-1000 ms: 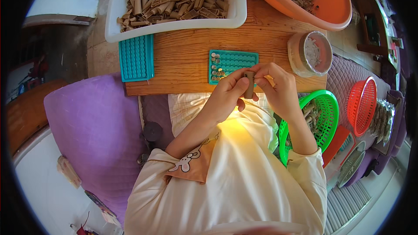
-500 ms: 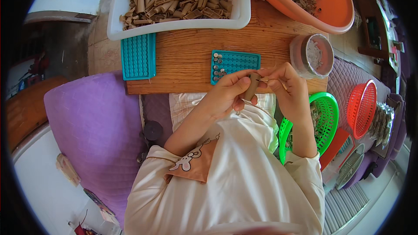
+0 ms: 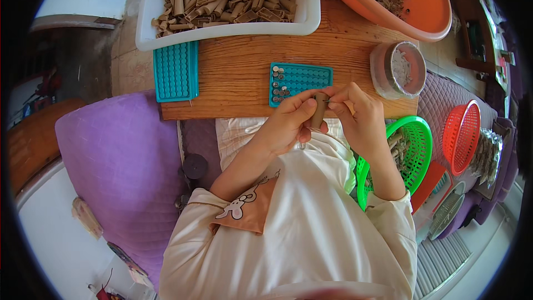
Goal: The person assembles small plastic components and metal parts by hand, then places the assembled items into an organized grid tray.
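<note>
Between the thumb and fingers of my left hand (image 3: 284, 122) stands a brown plastic cylindrical piece (image 3: 318, 113), gripped near the table's front edge. My right hand (image 3: 360, 119) is closed in a pinch at the right side of that piece, on a thin dark pin-like thing (image 3: 327, 101); its other end is hidden. Just behind my hands lies a small teal tray (image 3: 313, 76) with rows of round pockets. Several small silver metal discs (image 3: 276, 85) sit along its left side.
At the back, a white tub (image 3: 233, 32) holds many brown plastic pieces. An orange basin (image 3: 427, 22) is at back right, above a round container (image 3: 393, 72). Another teal tray (image 3: 176, 72) lies at left. Green (image 3: 425, 139) and red baskets (image 3: 463, 139) stand at right.
My right hand has turned and shifted slightly left, closer to the brown piece. The tan thing seen between its fingers earlier no longer shows. My left hand keeps its hold.
</note>
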Motion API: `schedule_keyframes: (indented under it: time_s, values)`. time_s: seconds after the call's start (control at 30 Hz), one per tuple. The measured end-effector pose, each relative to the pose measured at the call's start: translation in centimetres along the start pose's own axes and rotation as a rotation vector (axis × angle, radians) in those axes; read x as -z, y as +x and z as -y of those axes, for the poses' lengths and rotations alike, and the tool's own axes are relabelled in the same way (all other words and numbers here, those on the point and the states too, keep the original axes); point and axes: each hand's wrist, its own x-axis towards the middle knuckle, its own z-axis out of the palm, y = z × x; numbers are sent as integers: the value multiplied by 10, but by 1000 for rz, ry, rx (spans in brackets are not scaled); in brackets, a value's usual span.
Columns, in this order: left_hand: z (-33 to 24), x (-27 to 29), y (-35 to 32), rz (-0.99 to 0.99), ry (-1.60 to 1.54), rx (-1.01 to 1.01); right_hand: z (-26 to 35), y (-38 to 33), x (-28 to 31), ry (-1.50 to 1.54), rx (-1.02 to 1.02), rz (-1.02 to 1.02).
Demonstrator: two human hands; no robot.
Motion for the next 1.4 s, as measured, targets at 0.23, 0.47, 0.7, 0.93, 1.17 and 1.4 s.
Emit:
schedule_keyframes:
  time_s: [0.23, 0.47, 0.7, 0.93, 1.17, 1.4]
  values:
    - [5, 0, 6, -90, 111, -28, -14, 3, -10, -13, 2, 13]
    - [5, 20, 11, -24, 393, -3, -26, -4, -15, 30, -58, 57]
    - [1, 6, 15, 71, 299, 81, -23, -6, 3, 131, -81, 27]
    - [-3, -21, 11, 134, 379, -1, -12, -20, 58, -3, 2, 141]
    - [-141, 16, 5, -753, 1500, -885, -69, -117, 150, -429, -591, 165]
    - [-201, 73, 37, -781, 2146, -165, -11, -24, 153, -544, -198, 147]
